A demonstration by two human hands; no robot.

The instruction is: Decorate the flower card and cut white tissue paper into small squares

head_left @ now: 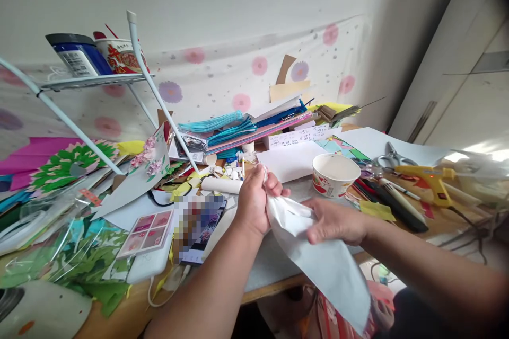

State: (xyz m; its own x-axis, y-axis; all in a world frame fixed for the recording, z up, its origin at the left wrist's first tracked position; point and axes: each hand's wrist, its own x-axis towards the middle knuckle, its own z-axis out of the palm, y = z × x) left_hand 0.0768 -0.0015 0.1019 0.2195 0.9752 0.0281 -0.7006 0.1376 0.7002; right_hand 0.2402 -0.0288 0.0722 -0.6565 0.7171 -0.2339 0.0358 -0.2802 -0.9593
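Observation:
My left hand (256, 198) is closed in a fist round the top end of a sheet of white paper (318, 254), which is rolled into a cone shape. My right hand (336, 221) grips the same paper lower down, fingers curled onto its creased part. The wide end of the paper hangs past the table's front edge. Both hands are over the middle of a cluttered craft table (274, 286).
A paper cup (334, 174) stands just behind my hands. Scissors (392, 158), a yellow glue gun (431, 179) and pens lie at the right. A colour palette (148, 232), a phone (199, 228), stacked coloured papers (238, 130) and a white wire shelf (103, 82) fill the left and back.

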